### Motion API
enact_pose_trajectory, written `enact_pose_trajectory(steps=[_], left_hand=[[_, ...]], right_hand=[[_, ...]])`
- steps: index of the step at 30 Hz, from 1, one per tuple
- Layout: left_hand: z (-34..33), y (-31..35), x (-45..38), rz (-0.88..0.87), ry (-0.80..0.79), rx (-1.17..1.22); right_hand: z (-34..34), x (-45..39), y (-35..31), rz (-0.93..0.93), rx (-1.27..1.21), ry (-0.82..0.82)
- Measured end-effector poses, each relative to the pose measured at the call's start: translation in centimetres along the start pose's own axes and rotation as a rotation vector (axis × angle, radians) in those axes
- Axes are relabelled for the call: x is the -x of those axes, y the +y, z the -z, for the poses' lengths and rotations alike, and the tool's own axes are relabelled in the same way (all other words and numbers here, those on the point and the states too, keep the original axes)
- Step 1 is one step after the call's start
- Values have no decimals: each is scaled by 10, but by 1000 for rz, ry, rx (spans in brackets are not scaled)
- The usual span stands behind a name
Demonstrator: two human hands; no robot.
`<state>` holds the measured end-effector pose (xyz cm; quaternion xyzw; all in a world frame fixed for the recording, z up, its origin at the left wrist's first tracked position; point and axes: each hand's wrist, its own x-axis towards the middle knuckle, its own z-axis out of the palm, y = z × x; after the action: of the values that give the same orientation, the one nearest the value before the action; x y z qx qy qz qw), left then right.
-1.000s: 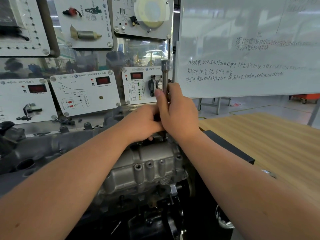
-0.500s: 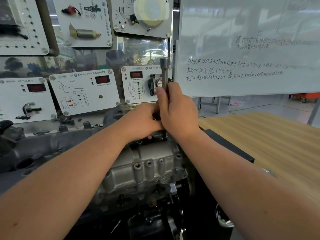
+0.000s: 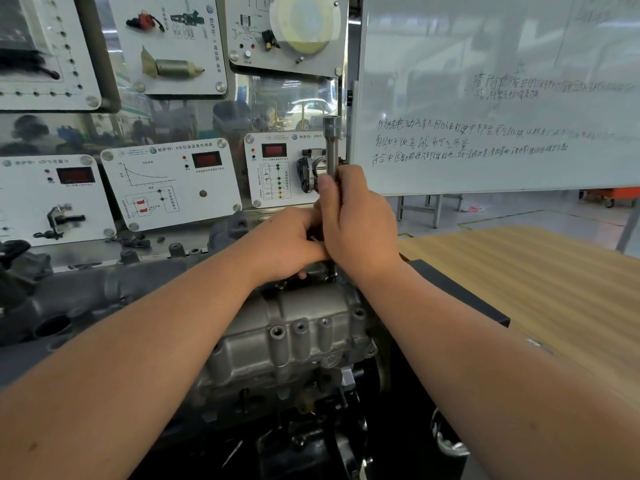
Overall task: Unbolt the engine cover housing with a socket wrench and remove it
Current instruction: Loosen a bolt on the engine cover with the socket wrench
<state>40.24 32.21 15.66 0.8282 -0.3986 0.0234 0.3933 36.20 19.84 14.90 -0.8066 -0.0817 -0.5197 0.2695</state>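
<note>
A grey cast engine cover housing [image 3: 294, 327] with several bolt bosses sits on the engine in front of me. A steel socket wrench [image 3: 331, 147] stands upright on the far top edge of the housing, its socket end showing above my fingers. My right hand [image 3: 360, 223] grips the wrench shaft, thumb laid along it. My left hand [image 3: 287, 244] is curled against the lower part of the wrench, just above the housing; what its fingers hold is hidden. The bolt under the tool is hidden by both hands.
Training panels with red displays [image 3: 169, 181] stand close behind the engine. A whiteboard [image 3: 502, 98] rises at the right rear. A wooden table [image 3: 540, 282] lies to the right, beside a black stand edge [image 3: 460, 296]. The dark intake manifold [image 3: 69, 299] extends to the left.
Both hands stay in the same grip on the upright wrench. The view has shifted only slightly; no clear turn of the tool is visible.
</note>
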Motion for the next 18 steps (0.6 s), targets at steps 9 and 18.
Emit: enact_pose_trajectory(steps=[9,18], left_hand=[[1,2,0,3,-8,-42],[1,2,1,-3,-44,14]], right_hand=[[1,0,-1,5,2,-3],[0,0,1,-17,-1,-1]])
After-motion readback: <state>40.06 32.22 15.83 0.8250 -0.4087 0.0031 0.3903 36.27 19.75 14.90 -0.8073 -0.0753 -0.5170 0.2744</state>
